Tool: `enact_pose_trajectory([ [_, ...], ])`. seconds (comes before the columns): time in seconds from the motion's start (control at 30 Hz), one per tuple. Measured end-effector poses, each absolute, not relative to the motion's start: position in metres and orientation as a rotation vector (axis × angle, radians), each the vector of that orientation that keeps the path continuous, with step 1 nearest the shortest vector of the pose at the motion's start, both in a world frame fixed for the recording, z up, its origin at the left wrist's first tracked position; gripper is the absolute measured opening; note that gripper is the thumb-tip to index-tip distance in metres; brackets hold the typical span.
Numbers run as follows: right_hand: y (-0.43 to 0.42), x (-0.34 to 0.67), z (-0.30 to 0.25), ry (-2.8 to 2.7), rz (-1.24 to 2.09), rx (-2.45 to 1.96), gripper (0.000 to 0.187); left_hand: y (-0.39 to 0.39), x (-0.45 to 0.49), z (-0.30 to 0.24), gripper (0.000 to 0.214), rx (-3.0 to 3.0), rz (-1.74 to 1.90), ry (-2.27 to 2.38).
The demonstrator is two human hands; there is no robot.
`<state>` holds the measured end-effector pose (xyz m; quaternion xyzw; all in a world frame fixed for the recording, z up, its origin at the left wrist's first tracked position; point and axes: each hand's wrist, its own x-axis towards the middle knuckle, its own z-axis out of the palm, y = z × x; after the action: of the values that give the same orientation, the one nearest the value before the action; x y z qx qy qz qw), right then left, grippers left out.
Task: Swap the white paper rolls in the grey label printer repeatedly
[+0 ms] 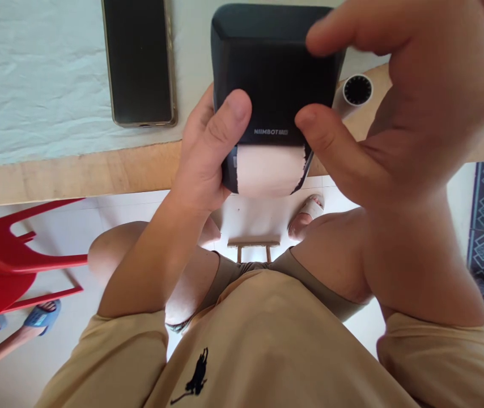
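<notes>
A black label printer [276, 85] marked NIIMBOT is held up over the table's front edge. My left hand [208, 141] grips its left side, thumb on the top face and the other fingers hidden behind. A strip of white label paper [271, 169] curls out of the end nearest me. My right hand [395, 96] is spread at the printer's right side; its index fingertip overlaps the far right corner and its thumb tip the near right edge. Whether those tips press on the printer, I cannot tell.
A phone [140, 62] with a dark screen lies on the pale cloth [33, 73] at left. Behind my right hand is a white cylinder [357, 90] with a dark end. The wooden table edge [76, 170] crosses the view. A red plastic chair [8, 260] and another person's slippered foot [43, 317] are lower left.
</notes>
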<state>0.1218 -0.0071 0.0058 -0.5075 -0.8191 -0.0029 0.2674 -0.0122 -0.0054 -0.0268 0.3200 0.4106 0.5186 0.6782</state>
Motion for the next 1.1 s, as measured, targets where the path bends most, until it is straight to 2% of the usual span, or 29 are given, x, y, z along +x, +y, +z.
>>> enact_pose_trajectory([
  [0.13, -0.007, 0.117, 0.006, -2.201, 0.138, -1.392, 0.038, -0.007, -0.014, -0.024, 0.012, 0.706, 1.214, 0.781],
  [0.3, -0.008, 0.120, 0.007, -2.207, 0.193, -1.389, 0.037, -0.007, -0.015, -0.026, 0.009, 0.725, 1.244, 0.771],
  [0.93, -0.008, 0.124, 0.009, -2.262, 0.227, -1.368, 0.040, -0.006, -0.022, -0.030, 0.015, 0.830, 1.209, 0.693],
  [1.1, -0.007, 0.125, 0.003, -2.251, 0.163, -1.376, 0.040, -0.009, -0.013, -0.022, 0.016, 0.544, 1.179, 0.754],
])
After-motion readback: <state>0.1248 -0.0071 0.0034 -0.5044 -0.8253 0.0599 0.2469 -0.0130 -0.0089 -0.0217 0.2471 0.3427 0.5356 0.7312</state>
